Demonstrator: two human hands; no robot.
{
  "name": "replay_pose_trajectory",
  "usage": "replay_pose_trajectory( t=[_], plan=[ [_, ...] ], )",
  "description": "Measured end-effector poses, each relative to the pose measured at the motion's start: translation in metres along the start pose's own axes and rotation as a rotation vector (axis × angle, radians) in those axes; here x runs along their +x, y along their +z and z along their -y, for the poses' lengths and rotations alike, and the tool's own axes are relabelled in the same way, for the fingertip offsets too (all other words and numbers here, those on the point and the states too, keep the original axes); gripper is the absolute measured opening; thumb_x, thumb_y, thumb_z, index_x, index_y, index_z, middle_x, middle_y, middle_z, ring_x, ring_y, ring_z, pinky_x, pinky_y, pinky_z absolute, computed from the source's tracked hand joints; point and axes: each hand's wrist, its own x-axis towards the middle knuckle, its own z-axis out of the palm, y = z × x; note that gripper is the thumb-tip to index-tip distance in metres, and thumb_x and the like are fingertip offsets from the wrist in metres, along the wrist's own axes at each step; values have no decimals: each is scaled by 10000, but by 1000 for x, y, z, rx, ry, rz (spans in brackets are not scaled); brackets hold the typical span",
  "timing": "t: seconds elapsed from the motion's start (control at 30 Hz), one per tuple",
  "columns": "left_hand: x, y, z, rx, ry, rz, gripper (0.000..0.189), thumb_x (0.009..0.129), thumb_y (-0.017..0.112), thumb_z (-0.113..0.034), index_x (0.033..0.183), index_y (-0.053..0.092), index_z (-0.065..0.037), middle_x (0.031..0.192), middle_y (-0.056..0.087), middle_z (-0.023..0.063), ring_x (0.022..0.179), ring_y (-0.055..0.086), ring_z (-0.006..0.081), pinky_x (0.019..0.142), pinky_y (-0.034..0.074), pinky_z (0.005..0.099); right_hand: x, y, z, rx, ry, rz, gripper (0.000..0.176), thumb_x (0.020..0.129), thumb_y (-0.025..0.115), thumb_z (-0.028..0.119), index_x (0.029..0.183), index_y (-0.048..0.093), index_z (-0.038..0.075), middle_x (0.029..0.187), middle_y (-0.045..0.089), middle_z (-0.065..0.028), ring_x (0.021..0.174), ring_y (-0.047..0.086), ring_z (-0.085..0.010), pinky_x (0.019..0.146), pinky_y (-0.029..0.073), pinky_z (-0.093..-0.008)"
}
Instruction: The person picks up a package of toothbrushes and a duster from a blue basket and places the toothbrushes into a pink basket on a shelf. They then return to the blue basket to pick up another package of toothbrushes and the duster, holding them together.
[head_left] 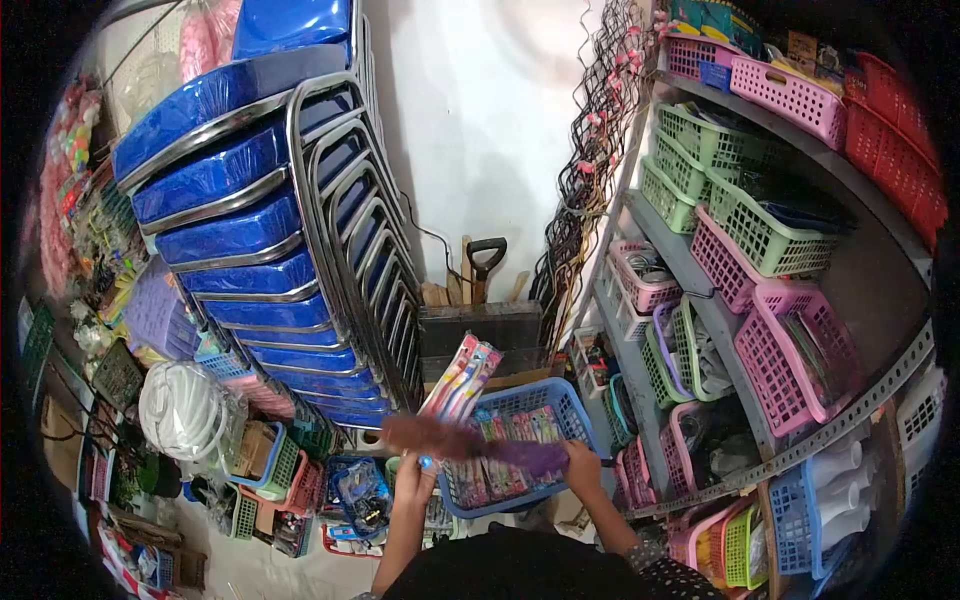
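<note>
My right hand [582, 469] is closed on the purple end of a long brown-and-purple duster-like thing [530, 456], smeared by motion. Its brown part [425, 437] reaches left, just above my left hand [412, 480]. My left hand is closed round the lower end of some clear packets [462, 378] that look like packaged toothbrushes, pink, white and yellow. A small light-blue spot shows at its fingers. Beneath the duster sits a blue plastic basket [575, 400] holding rows of similar colourful packets [520, 426]. The duster hides part of the basket and the packets.
Tall stacked blue chairs [235, 190] with metal frames rise on the left. Grey shelves [675, 260] with pink [790, 350] and green baskets [770, 235] line the right. A black shovel handle [487, 258] stands behind the basket. Several filled baskets crowd the floor at lower left.
</note>
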Motion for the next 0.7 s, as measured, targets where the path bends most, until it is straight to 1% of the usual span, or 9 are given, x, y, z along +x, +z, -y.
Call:
replay_pose_trajectory(
  t=[0.03,0.1,0.2,0.33,0.4,0.43,0.5,0.63,0.7],
  plan=[
    [-1,0,0,39,-10,-70,339,871,494,-122,1183,460,6,1154,538,112,1008,554,229,857,467,357,1,5,-5,0,4,1,166,650,611,85,798,585,16,795,586,-219,747,565,-408,663,455,-461],
    [-8,17,-5,70,-31,-124,351,867,500,-116,1189,453,15,1129,555,116,995,564,230,855,468,350,7,22,-24,-79,430,44,141,661,593,88,779,580,12,782,587,-227,725,568,-406,652,457,-475],
    [-12,8,-5,100,-53,-131,353,864,503,-110,1187,452,22,1119,561,126,993,570,232,859,465,358,13,32,-53,-287,528,91,189,710,614,114,890,608,54,827,619,-167,777,600,-349,670,478,-436],
    [-24,1,-13,118,-81,-165,355,865,504,-115,1186,452,27,1127,556,137,1000,568,234,866,461,363,10,48,-87,-341,497,219,198,700,620,120,890,611,63,799,621,-158,754,603,-348,658,481,-446],
    [-29,-5,-17,84,-28,-220,349,867,503,-120,1181,454,25,1127,556,137,997,569,242,878,453,370,6,51,-93,-384,321,446,221,702,613,121,921,619,92,794,626,-148,761,613,-331,647,486,-442],
    [-32,-7,-19,102,-32,-253,350,866,508,-135,1178,458,15,1126,556,139,1001,566,249,886,445,375,3,54,-95,-382,325,454,221,702,613,121,921,619,92,794,626,-148,761,613,-331,647,486,-442],
    [-38,-4,-25,52,-31,-230,354,871,505,-139,1178,452,30,1131,551,143,1005,561,254,892,442,371,-4,69,-106,-404,147,540,239,713,595,122,949,627,129,794,628,-133,767,620,-314,639,492,-433],
    [-46,0,-31,8,6,-251,345,870,506,-126,1165,452,44,1125,550,147,1002,561,252,879,456,365,-8,93,-117,-443,217,669,259,724,576,117,976,627,149,805,629,-121,771,622,-303,636,493,-440],
    [-46,-1,-31,4,30,-291,336,867,503,-111,1162,452,41,1119,551,151,1002,561,250,880,457,362,-6,92,-114,-435,214,705,313,682,606,124,995,608,128,817,621,-129,798,613,-310,670,490,-435]
  ],
)
